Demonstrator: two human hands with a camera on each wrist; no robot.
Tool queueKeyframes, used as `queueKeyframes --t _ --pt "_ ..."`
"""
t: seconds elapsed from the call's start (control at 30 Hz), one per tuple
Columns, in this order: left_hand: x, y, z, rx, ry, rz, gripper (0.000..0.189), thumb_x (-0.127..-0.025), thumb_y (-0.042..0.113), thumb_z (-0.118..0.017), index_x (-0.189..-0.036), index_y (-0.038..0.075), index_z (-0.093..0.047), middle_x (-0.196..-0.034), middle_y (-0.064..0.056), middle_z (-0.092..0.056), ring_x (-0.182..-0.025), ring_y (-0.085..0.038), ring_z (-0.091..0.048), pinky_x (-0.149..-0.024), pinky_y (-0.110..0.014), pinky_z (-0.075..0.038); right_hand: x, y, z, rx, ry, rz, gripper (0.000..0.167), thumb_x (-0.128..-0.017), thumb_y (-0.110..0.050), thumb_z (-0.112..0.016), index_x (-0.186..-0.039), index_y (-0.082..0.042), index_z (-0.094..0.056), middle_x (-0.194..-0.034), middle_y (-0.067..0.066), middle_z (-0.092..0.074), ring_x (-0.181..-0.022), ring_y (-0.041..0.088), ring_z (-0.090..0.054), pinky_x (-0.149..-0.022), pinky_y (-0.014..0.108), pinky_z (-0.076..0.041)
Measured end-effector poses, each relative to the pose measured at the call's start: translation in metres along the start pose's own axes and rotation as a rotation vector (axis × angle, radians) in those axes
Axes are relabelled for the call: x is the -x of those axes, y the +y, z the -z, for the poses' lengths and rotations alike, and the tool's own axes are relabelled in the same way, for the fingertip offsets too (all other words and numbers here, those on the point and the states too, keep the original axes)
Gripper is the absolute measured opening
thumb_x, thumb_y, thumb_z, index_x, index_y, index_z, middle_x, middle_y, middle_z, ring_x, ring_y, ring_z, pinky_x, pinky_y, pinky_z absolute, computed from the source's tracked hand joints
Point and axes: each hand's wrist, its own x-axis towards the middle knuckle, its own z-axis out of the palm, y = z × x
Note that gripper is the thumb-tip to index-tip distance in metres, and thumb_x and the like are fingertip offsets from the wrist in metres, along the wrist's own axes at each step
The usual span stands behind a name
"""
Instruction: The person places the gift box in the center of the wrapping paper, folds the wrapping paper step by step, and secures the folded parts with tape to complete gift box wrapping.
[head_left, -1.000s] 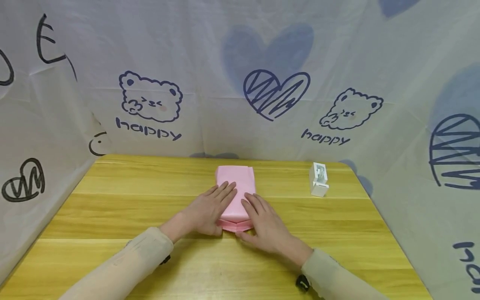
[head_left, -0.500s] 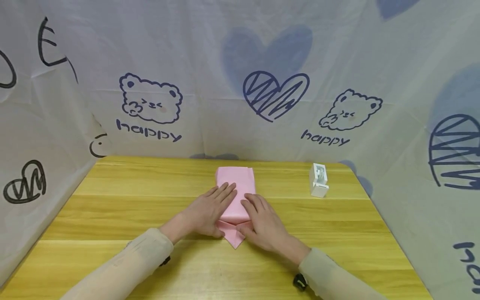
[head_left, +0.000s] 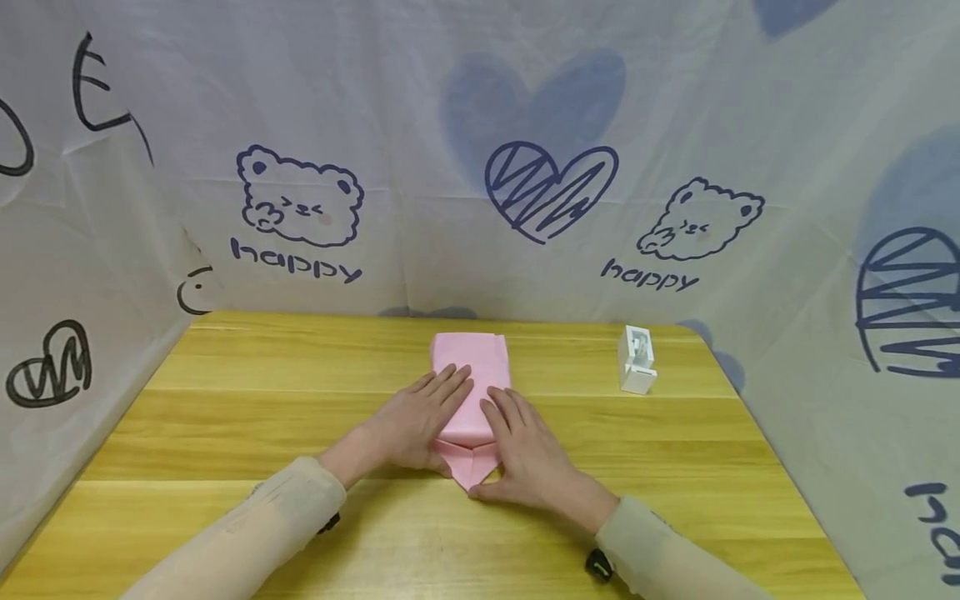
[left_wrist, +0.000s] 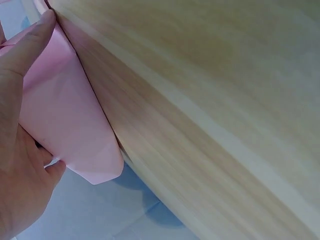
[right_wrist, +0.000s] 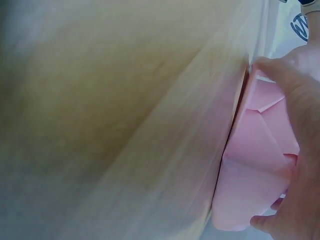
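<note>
- Step in hand, by my reading: creasing the near flap of the pink parcel (head_left: 471,392), which lies under both sets of fingers on the table (head_left: 225,400).
- Next likely calls for pressing the pointed flap flat.
- Left hand (head_left: 412,421): fingers straight, flat on top.
- Right hand (head_left: 525,450): fingers spread flat, thumb beside the flap's tip.

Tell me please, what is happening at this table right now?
A person is wrapping a box in pink paper on a wooden table. The left hand and the right hand both lie flat on the near end of the parcel, pressing it down. A pointed paper flap sticks out toward the person between the hands. A white tape dispenser stands apart at the right.
</note>
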Motion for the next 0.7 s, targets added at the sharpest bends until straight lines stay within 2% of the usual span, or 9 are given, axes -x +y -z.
queueKeyframes --t 0.23,0.43,0.53,0.7 --pt "0.0 0.0 0.001 -0.003 -0.01 0.005 0.133 -0.074 0.078 -0.075 -0.164 -0.003 -0.019 -0.172 -0.021 -0.012 -0.158 -0.038 -0.016 -0.128 -0.048 -0.021 0.001 0.002 -0.001 -0.028 0.036 0.017 0.103 -0.086 -0.068 -0.068 -0.159 -0.004 -0.034 -0.166 0.018 -0.028 -0.153 0.039 -0.027 -0.126 0.049 -0.024" --pt "-0.001 0.0 0.0 0.028 0.001 0.007 0.119 -0.082 0.065 -0.075 -0.164 -0.003 -0.021 -0.173 -0.021 -0.011 -0.159 -0.038 -0.016 -0.128 -0.048 -0.021 0.0 0.004 0.0 -0.055 0.076 0.034 0.081 -0.099 -0.057 -0.06 -0.156 -0.003 -0.039 -0.163 0.019 -0.033 -0.15 0.04 -0.031 -0.124 0.052 -0.029" --pt "-0.001 0.0 -0.001 0.034 0.009 0.008 0.112 -0.086 0.059 -0.073 -0.164 -0.003 -0.021 -0.173 -0.021 -0.012 -0.159 -0.038 -0.016 -0.127 -0.048 -0.022 -0.002 0.007 0.0 -0.066 0.072 0.037 0.085 -0.096 -0.061 -0.063 -0.155 -0.005 -0.04 -0.162 0.018 -0.034 -0.148 0.037 -0.034 -0.124 0.051 -0.031" --pt "-0.001 0.001 -0.002 0.015 0.016 0.007 0.108 -0.088 0.057 -0.07 -0.163 -0.003 -0.022 -0.172 -0.021 -0.013 -0.158 -0.038 -0.017 -0.127 -0.048 -0.024 -0.004 0.014 0.0 -0.09 0.097 0.053 0.104 -0.077 -0.054 -0.088 -0.153 -0.001 -0.041 -0.157 0.016 -0.038 -0.143 0.035 -0.039 -0.122 0.046 -0.035"
